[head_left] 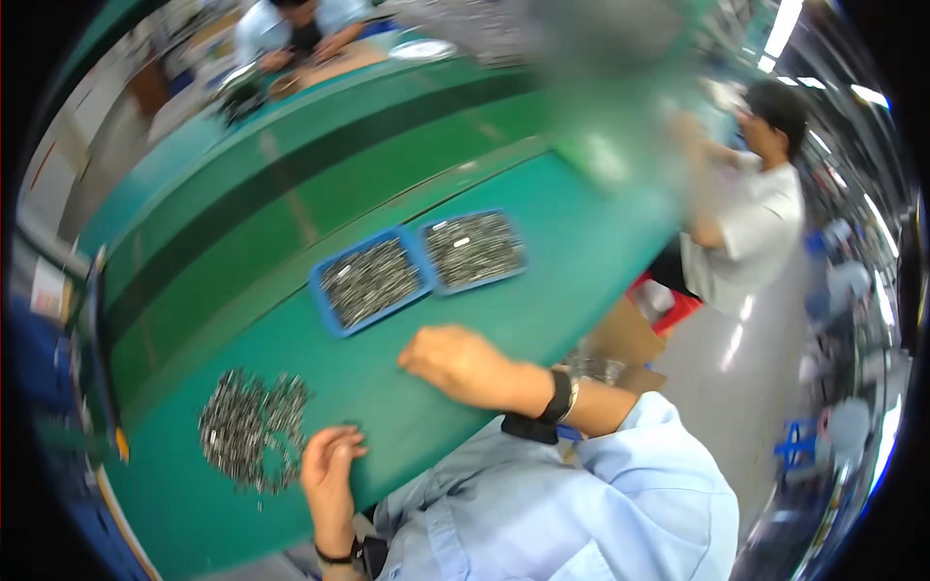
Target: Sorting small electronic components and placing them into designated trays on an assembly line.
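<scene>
Over on the left of the green table (542, 281), a loose heap of small metal parts (254, 428) lies spread across the surface, silvery and tangled. Right beside it sits the left hand (327, 467), fingers curled loosely inward at the heap's edge, just touching the nearest pieces; whether anything is pinched between the fingertips cannot be told from here. A dark band circles that wrist. Moving along, the right hand (457, 362) rests palm down on the bare green top, fingers bent and together, gripping nothing visible, a dark watch on its wrist and a light blue sleeve behind it. Just above it lie two blue trays side by side and touching: the left tray (323, 290) and the right tray (518, 259), each filled with more of the same metal parts. Farther right, past the table's edge, a co-worker in a white shirt (756, 232) sits at the table, blurred. At the far top, another person (291, 29) leans over the line.
</scene>
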Demonstrator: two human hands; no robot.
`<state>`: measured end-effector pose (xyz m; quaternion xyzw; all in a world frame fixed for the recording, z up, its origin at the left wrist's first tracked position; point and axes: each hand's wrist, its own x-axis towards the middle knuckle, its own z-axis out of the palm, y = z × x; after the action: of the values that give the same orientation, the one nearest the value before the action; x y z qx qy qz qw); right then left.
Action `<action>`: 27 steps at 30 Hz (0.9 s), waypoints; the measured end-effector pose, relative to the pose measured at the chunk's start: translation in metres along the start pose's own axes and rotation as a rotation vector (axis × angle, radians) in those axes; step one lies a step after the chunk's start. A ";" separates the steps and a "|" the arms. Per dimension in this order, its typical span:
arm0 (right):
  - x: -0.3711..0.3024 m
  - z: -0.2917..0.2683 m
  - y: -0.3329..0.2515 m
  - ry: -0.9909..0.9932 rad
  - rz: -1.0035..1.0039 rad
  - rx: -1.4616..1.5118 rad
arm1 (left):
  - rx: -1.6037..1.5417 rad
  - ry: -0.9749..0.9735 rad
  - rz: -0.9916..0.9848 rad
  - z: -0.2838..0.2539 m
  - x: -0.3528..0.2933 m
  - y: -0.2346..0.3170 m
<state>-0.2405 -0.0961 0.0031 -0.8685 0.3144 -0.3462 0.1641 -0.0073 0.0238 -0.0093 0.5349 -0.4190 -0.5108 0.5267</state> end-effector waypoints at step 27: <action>-0.063 0.013 -0.002 0.128 0.135 -0.013 | 0.144 0.489 0.699 -0.029 -0.130 0.105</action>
<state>-0.2659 -0.0520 -0.0372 -0.8224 0.3844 -0.3872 0.1608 0.0139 0.1461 0.1061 0.5016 -0.4725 -0.1293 0.7130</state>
